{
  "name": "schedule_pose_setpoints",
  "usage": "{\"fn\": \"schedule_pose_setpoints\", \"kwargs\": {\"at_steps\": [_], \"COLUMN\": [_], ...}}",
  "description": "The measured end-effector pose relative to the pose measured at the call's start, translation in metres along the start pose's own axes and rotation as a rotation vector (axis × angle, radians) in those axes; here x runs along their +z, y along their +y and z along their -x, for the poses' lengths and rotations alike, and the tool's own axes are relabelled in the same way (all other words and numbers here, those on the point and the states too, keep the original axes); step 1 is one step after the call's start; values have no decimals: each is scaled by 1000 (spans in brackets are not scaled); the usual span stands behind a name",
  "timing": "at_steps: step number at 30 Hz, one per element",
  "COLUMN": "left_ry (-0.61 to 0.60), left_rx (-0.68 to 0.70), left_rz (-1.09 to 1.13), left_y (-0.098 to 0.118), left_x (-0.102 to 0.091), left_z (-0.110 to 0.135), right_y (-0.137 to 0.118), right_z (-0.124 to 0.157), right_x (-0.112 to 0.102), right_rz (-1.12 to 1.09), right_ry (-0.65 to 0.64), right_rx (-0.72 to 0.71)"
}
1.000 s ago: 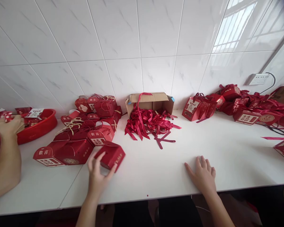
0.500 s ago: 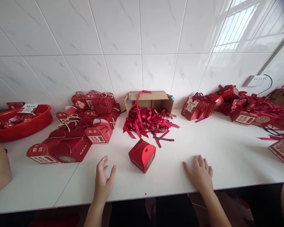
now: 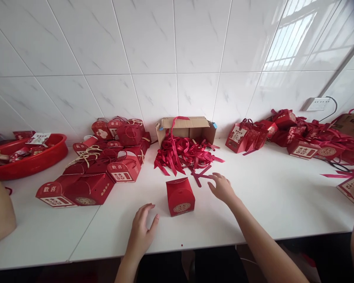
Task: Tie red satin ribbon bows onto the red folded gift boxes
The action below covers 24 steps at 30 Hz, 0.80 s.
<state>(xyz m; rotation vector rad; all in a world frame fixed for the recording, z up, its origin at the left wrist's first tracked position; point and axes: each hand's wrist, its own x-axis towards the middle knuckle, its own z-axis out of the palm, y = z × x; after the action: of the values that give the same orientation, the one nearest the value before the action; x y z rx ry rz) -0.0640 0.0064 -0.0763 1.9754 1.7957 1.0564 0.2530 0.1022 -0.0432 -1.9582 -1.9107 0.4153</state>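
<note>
red box [image 3: 180, 198] stands between the hands [image 3: 142, 228], which are apart and loosely spread.

Here's 1 box [image 3: 181, 199] up front on the surface [image 3: 271, 196], strips [image 3: 198, 175] behind, ribbons [image 3: 185, 153] in and before the carton [image 3: 187, 122]; clustered boxes [image 3: 96, 188] left, tub [image 3: 38, 166] farther left, more boxes [image 3: 302, 151] right!

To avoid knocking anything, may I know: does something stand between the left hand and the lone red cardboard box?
Nothing visible does; only the white tabletop shows between the left hand and the red cardboard box.
</note>
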Motion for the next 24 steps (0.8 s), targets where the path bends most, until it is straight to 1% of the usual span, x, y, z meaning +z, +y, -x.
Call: {"fn": "schedule_pose_setpoints", "kwargs": {"at_steps": [1, 3, 5, 7, 10, 13, 15, 17, 19, 21, 24], "left_ry": [2, 7, 8, 6, 8, 14, 15, 15, 14, 18, 30], "left_rx": [-8, -17, -21, -29, -36, -24, -26, -40, -52, -50, -31], "left_rz": [3, 7, 9, 12, 17, 21, 26, 36, 45, 49, 62], "left_y": [0, -1, 0, 0, 0, -1, 0, 1, 2, 3, 1], "left_x": [-1, -3, -4, -4, -4, -5, -5, -6, -6, -6, -6], "left_z": [0, -1, -1, -2, -2, -3, -3, -3, -3, -3, -4], "right_y": [-8, -21, -33, -41, -50, -52, -53, -52, -50, -47, -40], "right_z": [-14, -41, -63, -79, -97, -108, -113, -113, -111, -104, -84], "right_x": [-1, 2, 6, 12, 16, 15, 10, 0, -15, -38, -81], "right_rz": [-22, -57, -74, -84, -109, -149, -184, -233, -302, -389, -529], "right_ry": [-1, 20, 81, 171, 288, 324, 346, 390, 435, 460, 481], "right_rx": [-29, -32, 16, 77, 112, 85, 59, 28, -10, -52, -122]}}
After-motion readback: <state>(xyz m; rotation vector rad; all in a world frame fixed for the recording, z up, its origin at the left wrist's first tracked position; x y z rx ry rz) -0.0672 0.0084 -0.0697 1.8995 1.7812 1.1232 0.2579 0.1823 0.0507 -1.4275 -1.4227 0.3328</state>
